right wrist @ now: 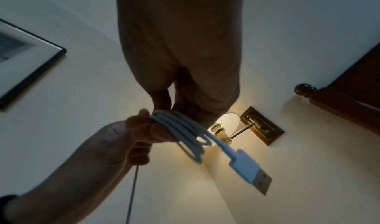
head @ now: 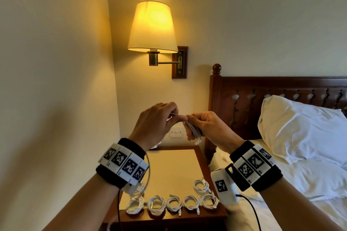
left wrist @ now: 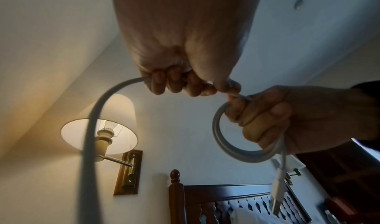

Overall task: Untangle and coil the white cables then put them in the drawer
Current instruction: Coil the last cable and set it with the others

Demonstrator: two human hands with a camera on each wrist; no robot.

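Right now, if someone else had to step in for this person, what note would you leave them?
Right hand: holds the part-wound coil, USB plug dangling.
Left hand: grips the loose tail of the same cable, feeding it in.
Nightstand: six finished coils near the front edge, a seventh perhaps hidden by the left wristband.
Done: those coils.
Left: wind in the tail, then put all coils in the drawer, which is not in view.
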